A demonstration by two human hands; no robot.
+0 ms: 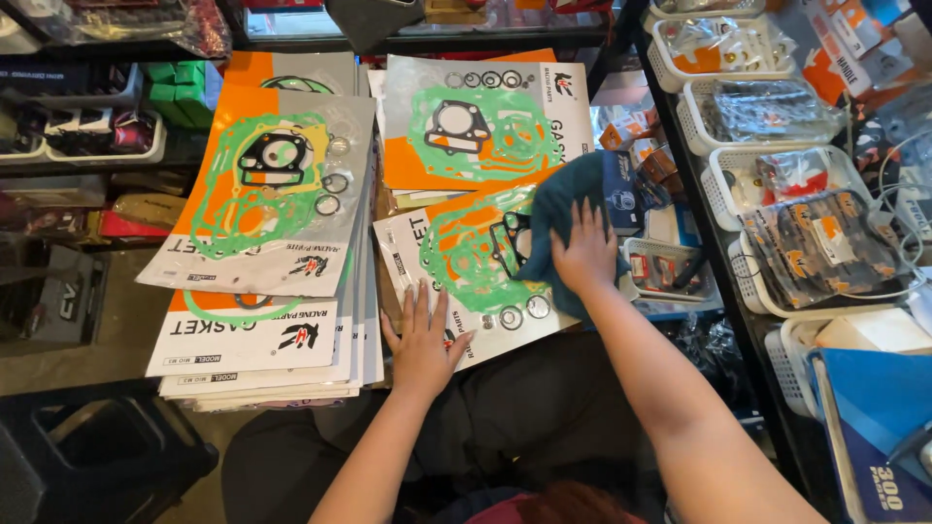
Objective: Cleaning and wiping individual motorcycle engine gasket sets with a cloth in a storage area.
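Head view, looking down over a person's forearms. Right hand [585, 254] presses flat, fingers spread, on a blue cloth [563, 209] lying across a gasket sheet [456, 257]. Left hand [423, 342], open and palm down, pins the sheet's near edge at 7 o'clock from the cloth. Stacked sheets [267, 204] lie at 9 o'clock; white baskets [767, 180] stand at 3 o'clock.

Both arms reach fwd from bottom of frame. Left hand [421, 342] lies flat, palm down, fingers spread & pointing up. Right hand [585, 254] sits further fwd, palm down, fingers together, pressing.
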